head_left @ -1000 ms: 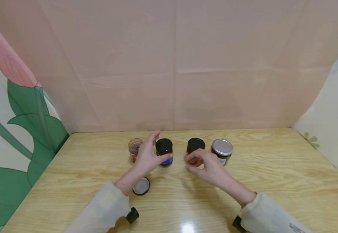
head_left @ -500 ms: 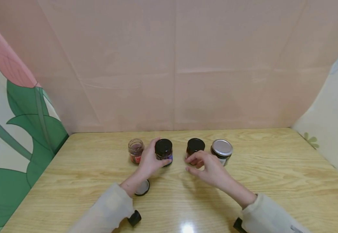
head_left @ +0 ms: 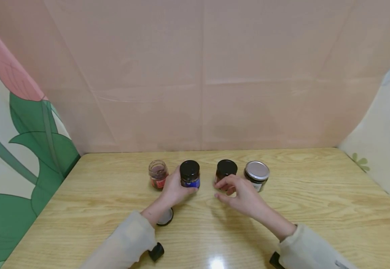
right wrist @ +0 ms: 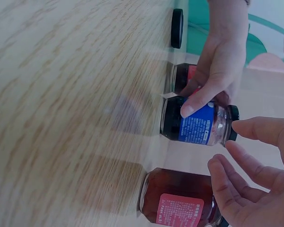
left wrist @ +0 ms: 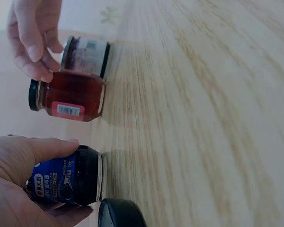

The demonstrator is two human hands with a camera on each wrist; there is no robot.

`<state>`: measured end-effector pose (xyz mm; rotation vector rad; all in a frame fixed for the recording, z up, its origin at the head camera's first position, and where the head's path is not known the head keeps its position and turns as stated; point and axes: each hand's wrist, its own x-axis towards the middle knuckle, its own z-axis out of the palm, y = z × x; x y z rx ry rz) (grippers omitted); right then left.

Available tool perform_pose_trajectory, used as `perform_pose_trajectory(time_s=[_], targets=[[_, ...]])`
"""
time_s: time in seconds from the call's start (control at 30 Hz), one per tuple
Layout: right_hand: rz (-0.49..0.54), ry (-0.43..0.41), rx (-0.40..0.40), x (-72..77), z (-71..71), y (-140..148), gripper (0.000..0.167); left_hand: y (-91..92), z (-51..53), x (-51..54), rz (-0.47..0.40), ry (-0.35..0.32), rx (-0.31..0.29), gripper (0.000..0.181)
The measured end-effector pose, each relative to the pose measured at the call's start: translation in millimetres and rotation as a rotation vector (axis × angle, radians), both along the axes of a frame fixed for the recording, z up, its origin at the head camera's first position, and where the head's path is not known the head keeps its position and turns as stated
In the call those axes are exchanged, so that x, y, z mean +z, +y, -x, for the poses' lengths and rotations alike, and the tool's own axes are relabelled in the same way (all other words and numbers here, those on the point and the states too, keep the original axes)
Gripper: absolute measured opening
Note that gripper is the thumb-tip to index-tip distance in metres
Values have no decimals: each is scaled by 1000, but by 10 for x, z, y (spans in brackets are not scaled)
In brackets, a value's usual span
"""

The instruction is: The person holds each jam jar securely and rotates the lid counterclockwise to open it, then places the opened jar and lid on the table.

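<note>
My left hand [head_left: 173,189] grips a small glass jar [head_left: 189,170] with a black lid and blue label, thumb on the near side. In the left wrist view its dark contents [left wrist: 88,172] show near the base. My right hand [head_left: 243,195] is bent with a gap between thumb and fingers and holds nothing. It hovers just in front of a black-lidded jar of dark red contents [head_left: 226,168]. That jar has a pink-red label [right wrist: 180,210]. Left of my left hand stands a lidless jar [head_left: 158,178] with a red label.
A loose lid [head_left: 166,216] lies on the wooden table [head_left: 97,209] by my left wrist, partly hidden by it. At right stands a jar with a silver lid [head_left: 257,170]. A pinkish cloth [head_left: 201,82] hangs behind the table's far edge.
My left hand was spread beside the blue-labelled jar; it has come lower and closed round it. The lidless jar now shows more fully. My right hand has hardly moved.
</note>
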<state>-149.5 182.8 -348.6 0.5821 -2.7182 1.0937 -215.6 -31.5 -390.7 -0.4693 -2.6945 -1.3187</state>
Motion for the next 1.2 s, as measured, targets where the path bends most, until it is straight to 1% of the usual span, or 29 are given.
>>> perform_pose_trajectory(time_s=[0.13, 0.3, 0.4, 0.63, 0.8, 0.87, 1.03, 1.2], targets=[[4, 9, 3, -8, 0, 2, 13, 4, -6, 1, -5, -3, -5, 70], [20, 14, 7, -10, -10, 5, 12, 7, -19, -6, -7, -12, 18, 70], [41, 14, 2, -8, -23, 8, 12, 1, -28, -1, -4, -14, 20, 70], [90, 0, -2, -13, -23, -10, 17, -20, -91, 53, 6, -17, 16, 66], [119, 6, -12, -8, -10, -36, 23, -27, -163, 116, -28, -11, -35, 67], [131, 14, -16, -5, -4, -46, 27, -27, -196, 144, -18, 13, -57, 67], [156, 13, -41, 12, 11, -78, 39, -27, -268, 209, 26, 55, -72, 66], [154, -22, -80, 40, 17, -112, 44, -36, -314, 238, 31, 49, -97, 65]])
